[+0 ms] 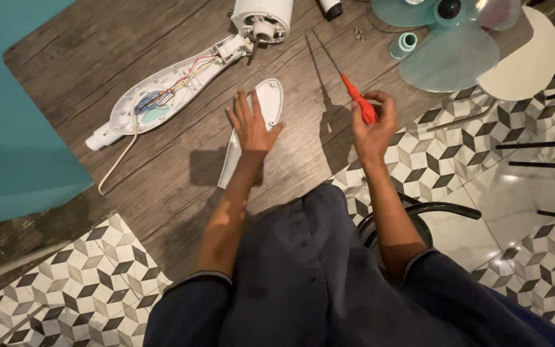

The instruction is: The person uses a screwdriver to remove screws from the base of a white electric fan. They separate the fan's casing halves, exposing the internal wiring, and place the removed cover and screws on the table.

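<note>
My left hand (250,125) rests flat, fingers spread, on a long white plastic cover (271,101) lying on the wooden board (97,51). My right hand (374,125) is closed around the orange handle of a screwdriver (359,101), its thin shaft pointing up and away to the left, above the board. To the upper left lies the open white fan neck housing (162,96) with coloured wires showing inside. It joins the white motor body (263,19) at the top edge.
A translucent teal fan blade (451,54) and a small teal cap (407,42) lie at the top right. Two small metal bits (358,33) sit nearby. A white cord (115,160) trails off the housing. Black fan guard wires (541,144) cross the patterned tile floor at the right.
</note>
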